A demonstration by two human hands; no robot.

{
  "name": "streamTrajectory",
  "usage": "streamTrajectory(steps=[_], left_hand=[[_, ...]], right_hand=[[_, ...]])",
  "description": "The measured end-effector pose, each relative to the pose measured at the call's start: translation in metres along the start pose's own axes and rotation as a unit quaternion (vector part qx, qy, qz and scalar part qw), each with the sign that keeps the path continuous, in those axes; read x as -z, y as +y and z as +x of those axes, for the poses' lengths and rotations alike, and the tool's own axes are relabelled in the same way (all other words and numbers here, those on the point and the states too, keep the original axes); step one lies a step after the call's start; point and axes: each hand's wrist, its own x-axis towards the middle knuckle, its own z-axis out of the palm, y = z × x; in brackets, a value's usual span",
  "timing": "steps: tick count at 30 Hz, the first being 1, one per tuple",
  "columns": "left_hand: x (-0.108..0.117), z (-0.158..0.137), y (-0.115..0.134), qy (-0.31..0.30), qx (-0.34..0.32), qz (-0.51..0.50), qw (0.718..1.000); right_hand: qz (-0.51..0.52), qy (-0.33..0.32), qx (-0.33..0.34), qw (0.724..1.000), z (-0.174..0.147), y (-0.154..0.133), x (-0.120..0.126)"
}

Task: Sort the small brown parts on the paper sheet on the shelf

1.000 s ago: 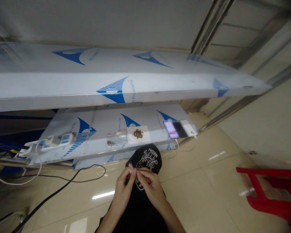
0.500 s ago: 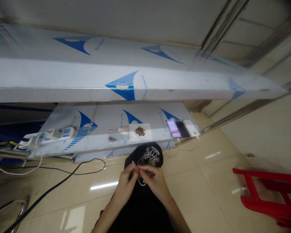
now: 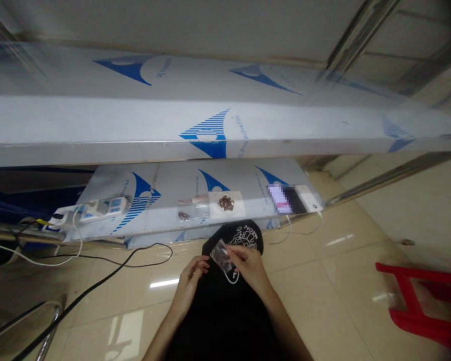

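Above my lap, my right hand pinches a small clear zip bag by its right side between thumb and fingers. No contents can be made out in the bag. My left hand is just left of it, fingers loosely bent and apart, with nothing visible in them; the fingertips are close to the bag's left edge. On the low shelf in front, a pile of small brown screw-like pieces lies on a white sheet. Left of the sheet lies another clear bag, with a few brown pieces at its left.
A power strip with plugs sits at the shelf's left, and a phone beside a white device at its right. A film-covered upper shelf juts out above. Black cable crosses the left; a red stool stands right.
My hands have moved apart from a shared pinch. The clear bag now shows spread out in my right hand, and my left hand has shifted left. The view has moved slightly.
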Motion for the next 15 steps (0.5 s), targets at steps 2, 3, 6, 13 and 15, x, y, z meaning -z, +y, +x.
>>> streamTrajectory(steps=[2,3,6,13,15], left_hand=[[0.014,0.004,-0.025,0.018,0.064,-0.055,0.996],[0.02,0.007,-0.038,0.038,0.099,-0.098,0.99],[0.035,0.019,-0.076,0.088,0.274,-0.296,0.911],[0.028,0.034,-0.096,0.114,0.311,-0.452,0.828],[0.019,0.035,-0.088,0.112,0.305,-0.449,0.832]], right_hand=[[0.045,0.024,-0.033,0.998,0.012,0.008,0.005],[0.075,0.036,-0.049,0.995,0.019,0.014,0.008],[0.185,0.07,-0.097,0.976,0.042,0.033,0.011],[0.33,0.1,-0.096,0.934,0.088,0.068,0.016],[0.353,0.107,-0.099,0.924,0.093,0.074,0.018]])
